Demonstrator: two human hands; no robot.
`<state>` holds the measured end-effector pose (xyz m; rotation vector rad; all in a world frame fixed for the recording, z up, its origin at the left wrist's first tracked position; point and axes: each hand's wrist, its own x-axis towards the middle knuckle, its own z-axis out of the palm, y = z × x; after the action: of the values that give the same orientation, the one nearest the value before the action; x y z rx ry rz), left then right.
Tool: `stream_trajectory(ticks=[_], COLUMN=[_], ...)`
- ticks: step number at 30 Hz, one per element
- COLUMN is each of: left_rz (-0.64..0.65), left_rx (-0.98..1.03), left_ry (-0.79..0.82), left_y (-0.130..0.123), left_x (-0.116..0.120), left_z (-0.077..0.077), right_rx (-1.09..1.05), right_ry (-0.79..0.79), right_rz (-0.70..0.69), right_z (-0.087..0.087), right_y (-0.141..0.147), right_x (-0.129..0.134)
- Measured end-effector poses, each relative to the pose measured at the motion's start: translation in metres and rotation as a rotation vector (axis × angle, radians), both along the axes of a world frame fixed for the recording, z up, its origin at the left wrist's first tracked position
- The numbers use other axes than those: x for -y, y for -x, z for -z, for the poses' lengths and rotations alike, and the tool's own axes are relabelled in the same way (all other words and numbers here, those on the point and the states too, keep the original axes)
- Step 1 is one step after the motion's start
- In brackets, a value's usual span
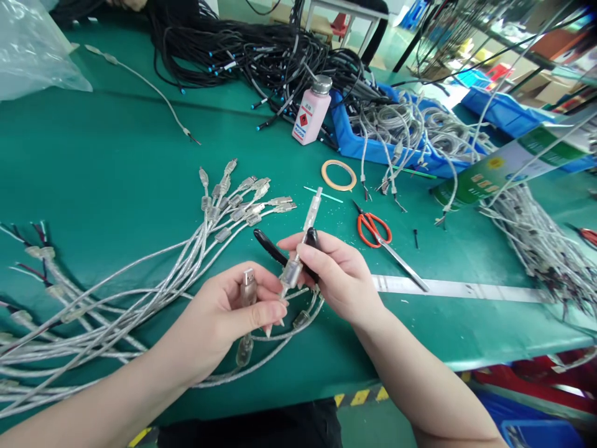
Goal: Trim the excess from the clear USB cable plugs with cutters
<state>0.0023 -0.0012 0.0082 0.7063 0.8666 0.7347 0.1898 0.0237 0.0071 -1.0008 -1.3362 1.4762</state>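
Observation:
My left hand (233, 305) is closed on clear-sheathed USB cables. One USB plug (249, 287) sticks up from its curled fingers, and thumb and fingers pinch another cable just below its ferrite bead (292, 272). My right hand (342, 274) is closed too, pinching that second cable between the bead and its USB plug (313, 208), which points up and away. A tool with black handles (270, 247) also rests in the right hand; its working end is hidden. To the left lies a bundle of similar USB cables (186, 267), plugs pointing away and bare wires at the left edge.
Red-handled scissors (374, 230), a tape roll (338, 175) and a white strip (466, 289) lie to the right. Behind stand a pink bottle (312, 112) and a blue bin (347, 137) of coiled cables. Black cables (209, 50) are heaped at the back.

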Motion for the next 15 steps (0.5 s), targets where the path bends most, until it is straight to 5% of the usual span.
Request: stream_trajectory(ticks=[7, 11, 15], left_rz=[-0.091, -0.126, -0.164], left_rx=[-0.014, 0.012, 0.045], left_ry=[0.118, 0.140, 0.150], left_y=[0.004, 0.005, 0.005], left_x=[-0.008, -0.010, -0.013], left_z=[-0.005, -0.006, -0.008], right_rx=[0.896, 1.042, 1.100], right_ry=[-0.462, -0.468, -0.428], right_rz=[0.232, 0.207, 0.299], right_z=[0.006, 0.012, -0.002], right_y=[-0.019, -0.024, -0.045], right_x=[-0.023, -0.031, -0.033])
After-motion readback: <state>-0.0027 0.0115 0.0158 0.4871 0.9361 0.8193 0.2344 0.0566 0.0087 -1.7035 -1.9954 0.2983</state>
